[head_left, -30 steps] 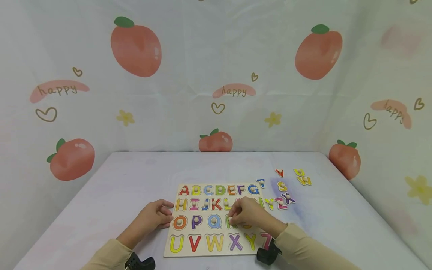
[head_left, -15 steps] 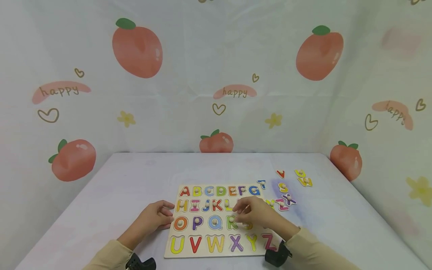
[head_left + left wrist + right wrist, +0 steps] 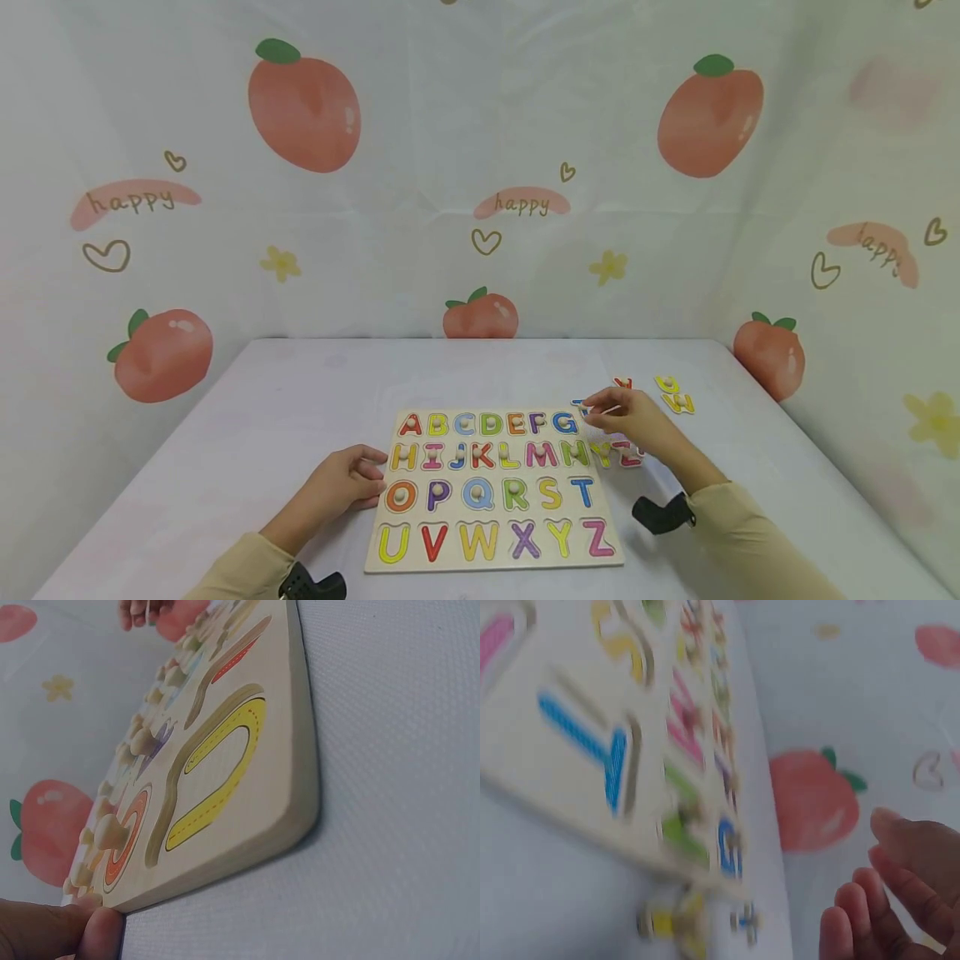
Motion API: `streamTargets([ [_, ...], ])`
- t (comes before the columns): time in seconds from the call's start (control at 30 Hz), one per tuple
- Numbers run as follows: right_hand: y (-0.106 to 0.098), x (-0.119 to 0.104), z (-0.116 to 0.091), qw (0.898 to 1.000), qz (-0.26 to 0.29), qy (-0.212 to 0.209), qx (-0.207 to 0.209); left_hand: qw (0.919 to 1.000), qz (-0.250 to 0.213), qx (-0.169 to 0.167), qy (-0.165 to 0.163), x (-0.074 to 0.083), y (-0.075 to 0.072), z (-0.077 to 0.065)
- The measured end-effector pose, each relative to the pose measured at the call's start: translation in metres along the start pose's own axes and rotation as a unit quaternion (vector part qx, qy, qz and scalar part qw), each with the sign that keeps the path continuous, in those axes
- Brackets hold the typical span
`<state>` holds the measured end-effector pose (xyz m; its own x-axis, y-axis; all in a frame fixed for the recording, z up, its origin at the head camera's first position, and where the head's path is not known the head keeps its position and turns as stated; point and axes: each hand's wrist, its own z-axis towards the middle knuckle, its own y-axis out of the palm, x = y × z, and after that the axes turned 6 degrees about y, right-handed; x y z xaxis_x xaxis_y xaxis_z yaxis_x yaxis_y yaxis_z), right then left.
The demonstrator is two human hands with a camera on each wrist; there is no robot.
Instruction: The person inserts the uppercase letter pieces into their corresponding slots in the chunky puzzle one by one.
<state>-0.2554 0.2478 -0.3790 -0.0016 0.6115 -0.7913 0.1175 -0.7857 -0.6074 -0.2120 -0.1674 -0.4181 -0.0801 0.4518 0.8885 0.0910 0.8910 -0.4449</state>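
A wooden alphabet puzzle board (image 3: 495, 522) lies on the table, with knobbed letter pieces seated from A through R. At its left edge rests my left hand (image 3: 347, 479), thumb and fingertips touching the side near the orange O piece (image 3: 112, 834). Beyond the board's far right corner, my right hand (image 3: 626, 417) hovers beside the blue T piece (image 3: 580, 405), its fingers loosely bent. The right wrist view has these fingertips (image 3: 853, 904) apart from the T piece (image 3: 745, 922), holding nothing. The loose S piece is hidden behind the right hand.
Loose Y (image 3: 602, 454) and Z (image 3: 626, 455) pieces lie against and near the board's right edge. Farther back are a red V (image 3: 622, 383), a yellow U (image 3: 667, 384) and a yellow W (image 3: 678, 404). A printed cloth backdrop (image 3: 405, 250) rises behind the table.
My right hand has let go of the R piece, seated in its recess, and moved right and away to the T piece. The left hand has stayed at the board's edge.
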Motion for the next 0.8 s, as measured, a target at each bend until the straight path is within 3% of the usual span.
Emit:
streamTargets([
  [0.23,-0.027,0.034,0.019,0.998,-0.015,0.031,0.056,1.0000,0.000,-0.001,-0.002,-0.002,-0.001,0.001],
  [0.37,-0.033,0.052,0.027,0.996,-0.019,0.062,0.065,1.0000,0.003,-0.002,-0.002,-0.003,-0.001,0.002],
  [0.57,-0.038,0.068,0.034,0.992,-0.034,0.111,0.045,1.0000,0.003,-0.002,-0.003,-0.004,0.001,0.003],
  [0.8,-0.039,0.073,0.039,0.993,-0.051,0.103,0.015,1.0000,0.007,0.000,-0.001,-0.004,0.001,0.003],
])
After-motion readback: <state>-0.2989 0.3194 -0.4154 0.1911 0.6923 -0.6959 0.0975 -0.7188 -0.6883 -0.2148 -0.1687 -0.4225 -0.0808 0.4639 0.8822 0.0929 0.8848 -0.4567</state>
